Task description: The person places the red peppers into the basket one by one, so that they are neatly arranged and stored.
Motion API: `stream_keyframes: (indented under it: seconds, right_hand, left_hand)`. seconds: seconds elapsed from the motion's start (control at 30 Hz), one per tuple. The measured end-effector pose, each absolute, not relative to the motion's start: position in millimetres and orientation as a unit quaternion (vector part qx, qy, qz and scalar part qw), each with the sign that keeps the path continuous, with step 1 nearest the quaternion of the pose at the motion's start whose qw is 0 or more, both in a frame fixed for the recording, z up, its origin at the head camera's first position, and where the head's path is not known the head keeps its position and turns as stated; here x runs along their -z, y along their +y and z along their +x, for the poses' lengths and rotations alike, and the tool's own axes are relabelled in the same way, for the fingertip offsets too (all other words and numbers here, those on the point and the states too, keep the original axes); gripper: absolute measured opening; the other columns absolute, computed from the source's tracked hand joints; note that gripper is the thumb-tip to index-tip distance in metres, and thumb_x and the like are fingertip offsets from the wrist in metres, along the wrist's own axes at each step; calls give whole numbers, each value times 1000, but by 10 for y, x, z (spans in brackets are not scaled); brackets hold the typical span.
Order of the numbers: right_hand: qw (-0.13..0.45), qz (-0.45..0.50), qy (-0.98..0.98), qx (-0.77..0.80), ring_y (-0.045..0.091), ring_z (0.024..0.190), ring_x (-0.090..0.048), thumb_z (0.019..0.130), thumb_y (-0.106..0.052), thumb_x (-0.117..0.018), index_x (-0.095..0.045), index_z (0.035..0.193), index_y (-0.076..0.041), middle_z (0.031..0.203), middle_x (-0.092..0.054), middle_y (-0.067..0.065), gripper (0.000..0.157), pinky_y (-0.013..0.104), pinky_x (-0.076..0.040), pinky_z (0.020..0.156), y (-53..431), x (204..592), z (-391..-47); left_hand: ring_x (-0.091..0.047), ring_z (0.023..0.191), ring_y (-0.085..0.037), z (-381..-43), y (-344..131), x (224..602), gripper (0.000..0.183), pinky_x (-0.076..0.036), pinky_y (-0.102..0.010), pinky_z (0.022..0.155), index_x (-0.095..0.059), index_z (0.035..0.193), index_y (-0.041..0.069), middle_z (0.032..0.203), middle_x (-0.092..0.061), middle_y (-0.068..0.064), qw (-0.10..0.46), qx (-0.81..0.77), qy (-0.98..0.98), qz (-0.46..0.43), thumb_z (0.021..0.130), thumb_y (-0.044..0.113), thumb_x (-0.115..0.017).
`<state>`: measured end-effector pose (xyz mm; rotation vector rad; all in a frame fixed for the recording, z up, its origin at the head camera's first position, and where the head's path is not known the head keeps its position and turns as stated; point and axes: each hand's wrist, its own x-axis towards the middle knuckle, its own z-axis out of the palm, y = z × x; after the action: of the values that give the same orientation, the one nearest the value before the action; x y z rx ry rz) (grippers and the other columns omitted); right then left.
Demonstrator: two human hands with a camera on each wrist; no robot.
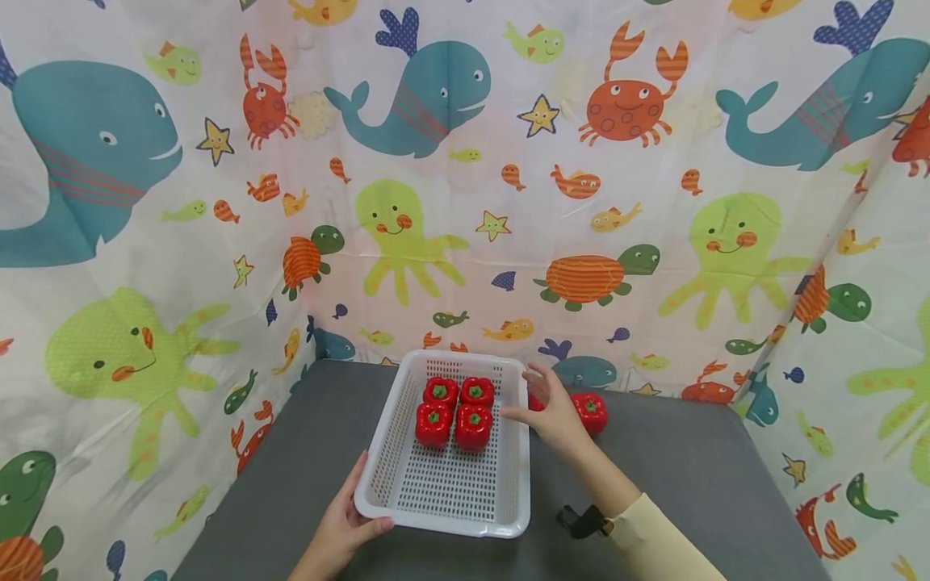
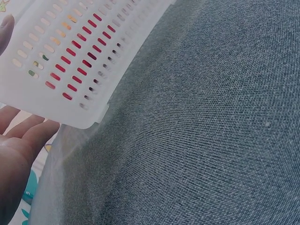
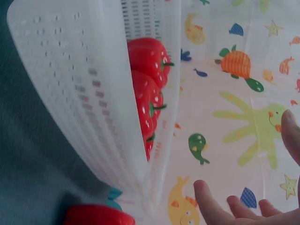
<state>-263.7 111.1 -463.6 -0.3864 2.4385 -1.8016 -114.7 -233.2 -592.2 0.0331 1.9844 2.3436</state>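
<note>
A white perforated plastic basket (image 1: 454,484) stands on the dark grey surface. Inside it, toward the far end, several red bell peppers (image 1: 472,428) with green stems are grouped in two rows. My left hand (image 1: 341,516) grips the basket's near left corner, thumb by the rim and fingers along the outer wall; the left wrist view shows those fingers (image 2: 35,131) against the side. Over the right rim, my right hand (image 1: 555,415) is spread, holding nothing. Two more red bell peppers lie outside the basket: one (image 1: 590,413) beside the right wrist, another (image 1: 536,402) partly hidden behind the hand.
A curtain (image 1: 450,242) printed with sea animals hangs behind the table (image 1: 676,484) and along both sides. A black strap piece (image 1: 581,522) sits at the right forearm, by a cream sleeve (image 1: 657,537).
</note>
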Motion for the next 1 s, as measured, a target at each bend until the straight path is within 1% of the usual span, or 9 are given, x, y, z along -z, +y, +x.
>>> stream_keyframes:
  seconds: [0.13, 0.23, 0.37, 0.43, 0.6, 0.67, 0.8, 0.9, 1.0]
  right_hand:
    - [12, -136, 801, 583, 36, 148, -36, 76, -47, -86, -28, 156, -25, 161, -38, 7, 101, 65, -41, 107, 1271, 4609, -2653]
    - [-16, -132, 806, 577, 36, 146, -38, 78, -47, -85, -28, 156, -22, 159, -40, 7, 100, 64, -40, 108, 1417, 4621, -2702]
    - [-55, -134, 801, 581, 36, 143, -43, 82, -34, -85, -29, 156, -19, 155, -46, 11, 94, 58, -46, 106, 1626, 4636, -2778]
    - [-74, -140, 798, 581, 35, 141, -45, 84, -27, -84, -30, 155, -21, 153, -48, 11, 90, 56, -48, 105, 1725, 4648, -2818]
    - [-104, -134, 800, 575, 35, 144, -38, 85, -20, -83, -29, 157, -23, 156, -44, 10, 91, 59, -43, 110, 1930, 4733, -2920]
    - [-105, -119, 803, 574, 36, 147, -31, 84, -20, -84, -28, 158, -22, 160, -37, 11, 93, 62, -39, 112, 1995, 4780, -2956]
    - [-90, -81, 814, 568, 38, 152, -18, 83, -28, -85, -25, 160, -24, 167, -22, 9, 98, 66, -34, 114, 2132, 4905, -3054]
    - [-61, -53, 831, 550, 39, 154, -11, 82, -36, -85, -18, 162, -27, 169, -13, 9, 105, 72, -28, 113, 2259, 5027, -3136]
    - [-13, -29, 851, 524, 43, 154, -8, 83, -37, -84, -10, 163, -28, 170, -8, 13, 109, 77, -23, 112, 2371, 5156, -3182]
  left_hand:
    - [-38, 143, -45, -1146, -2335, 5923, 112, -55, -37, 97, -11, 162, 38, 167, -21, -8, 34, -766, 642, 12, 83, -3, -79]
    - [-37, 144, -45, -1152, -2339, 5929, 112, -55, -37, 98, -11, 162, 37, 167, -21, -8, 34, -770, 637, 14, 83, -4, -79]
    - [-36, 144, -45, -1161, -2346, 5944, 112, -55, -36, 97, -11, 162, 36, 167, -20, -8, 29, -771, 636, 17, 82, -4, -79]
    - [-36, 144, -45, -1162, -2349, 5953, 113, -55, -36, 97, -11, 162, 35, 167, -20, -8, 28, -771, 635, 18, 82, -4, -80]
    - [-35, 144, -45, -1149, -2345, 5962, 114, -56, -35, 97, -11, 162, 35, 167, -20, -8, 28, -771, 636, 17, 81, -3, -81]
    - [-36, 144, -45, -1144, -2347, 5957, 114, -56, -35, 97, -11, 162, 35, 167, -20, -8, 26, -769, 638, 17, 80, -3, -81]
    - [-38, 142, -47, -1146, -2363, 5941, 114, -56, -35, 96, -10, 163, 30, 166, -22, -11, 13, -759, 651, 24, 80, -3, -82]
    - [-39, 141, -47, -1152, -2372, 5937, 113, -56, -33, 96, -8, 163, 27, 166, -21, -13, 9, -751, 659, 34, 81, -4, -80]
    - [-40, 140, -45, -1147, -2372, 5946, 113, -55, -32, 97, -6, 163, 26, 166, -21, -15, 16, -749, 662, 39, 83, -5, -78]
